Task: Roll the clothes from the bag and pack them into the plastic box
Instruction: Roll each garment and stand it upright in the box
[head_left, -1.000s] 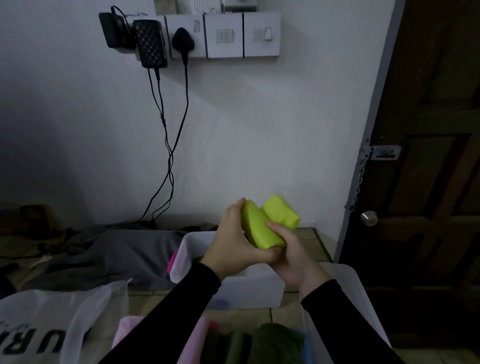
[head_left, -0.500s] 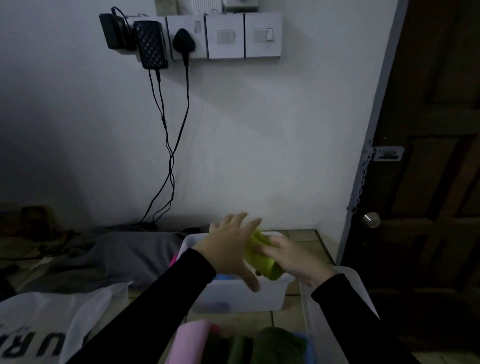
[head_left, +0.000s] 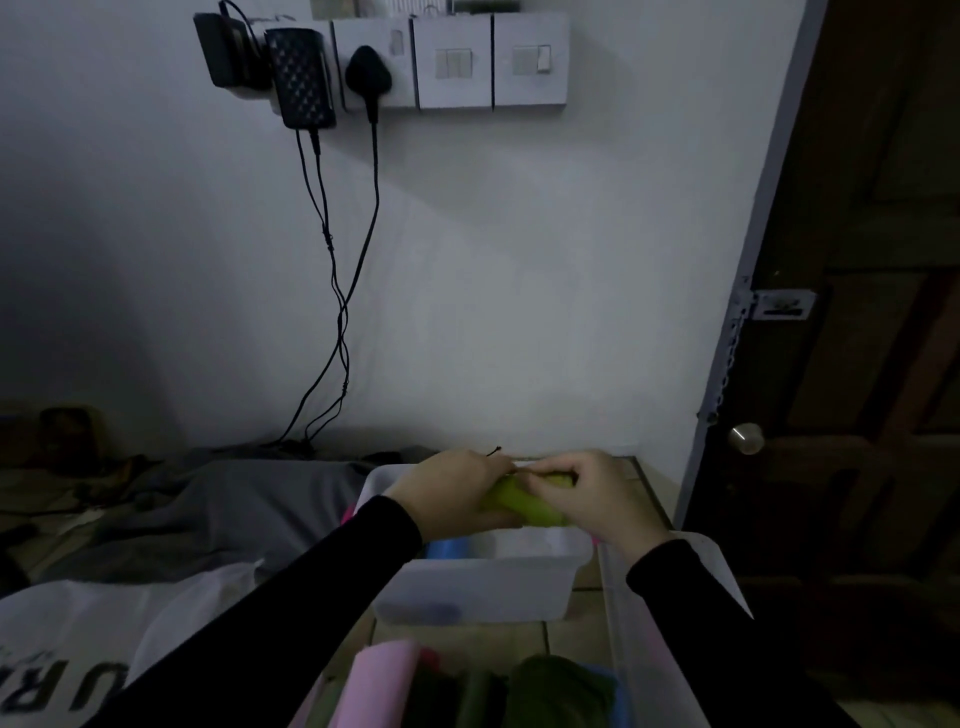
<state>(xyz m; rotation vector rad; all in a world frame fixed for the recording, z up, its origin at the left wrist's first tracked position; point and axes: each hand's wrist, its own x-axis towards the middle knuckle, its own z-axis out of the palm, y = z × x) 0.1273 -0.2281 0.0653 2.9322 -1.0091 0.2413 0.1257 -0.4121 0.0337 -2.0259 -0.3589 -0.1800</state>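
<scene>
A rolled lime-green garment (head_left: 522, 503) lies across the top of the white plastic box (head_left: 478, 587), held from both sides. My left hand (head_left: 447, 493) grips its left end and my right hand (head_left: 587, 493) grips its right end, fingers curled over the roll. A blue roll (head_left: 447, 548) and a pink edge (head_left: 347, 517) show inside the box. Closer to me, a second clear box (head_left: 639, 623) holds a pink roll (head_left: 382, 680) and dark green rolls (head_left: 556, 686). The white bag (head_left: 104, 644) with black letters lies at the lower left.
A grey cloth (head_left: 223, 509) is spread on the floor to the left. Cables (head_left: 337, 291) hang down the white wall from the sockets. A dark wooden door (head_left: 872, 364) with a round knob stands at the right. The floor is tiled.
Both hands have lowered the green roll from chest height onto the white box. The roll has turned from slanted to nearly level across the box.
</scene>
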